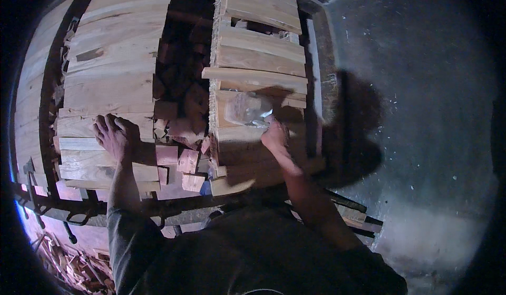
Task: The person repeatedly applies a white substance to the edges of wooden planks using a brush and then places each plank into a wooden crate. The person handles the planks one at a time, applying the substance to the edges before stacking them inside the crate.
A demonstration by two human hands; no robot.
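My left hand (113, 137) rests on the edge-to-edge boards of the middle wooden panel (113, 79), fingers slightly bent and apart, holding nothing. Over the right-hand stack of boards (261, 137), my right hand (275, 135) is closed round one end of a clear, see-through plastic container (246, 109). Its far end lies over the board faces, and glare blurs its exact shape. I cannot tell whether it touches the wood. Just beyond it, a narrow strip of wood (253, 74) crosses the stack and juts out past its left edge.
Wood offcuts (184, 110) fill the gap between the panels. Another board panel (39, 89) stands at the far left. Metal clamp handles (79, 218) stick out along the near dark rail. More scraps (79, 266) lie at lower left. A grey wall (421, 115) rises on the right.
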